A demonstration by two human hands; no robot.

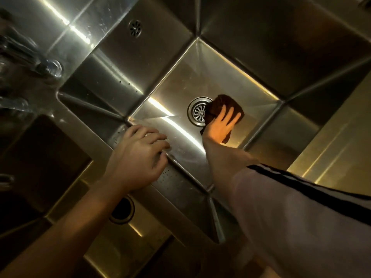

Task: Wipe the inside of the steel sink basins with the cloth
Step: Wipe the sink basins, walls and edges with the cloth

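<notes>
2 bare hands, the left hand (138, 157) at 7 o'clock and the right hand (220, 125) near centre, 2 rectangular steel sink basins (230, 81) (66, 189), 2 round drains (197, 111) (123, 210), 1 dark brown cloth (224, 104), 1 round perforated overflow (135, 28) at 11 o'clock.

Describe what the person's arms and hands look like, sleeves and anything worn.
Both hands are bare: no gloves or visible rings. The left hand has a bare forearm, no sleeve in view. The right hand extends from a pale lilac long sleeve with dark stripes along it, pushed back above the wrist.

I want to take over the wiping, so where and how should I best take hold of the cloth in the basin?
Come from above, at the cloth's bunched far edge, beyond the right hand's fingers. That rumpled part rises off the basin floor beside the drain, so it can probably be pinched there; the rest lies pressed flat.
</notes>
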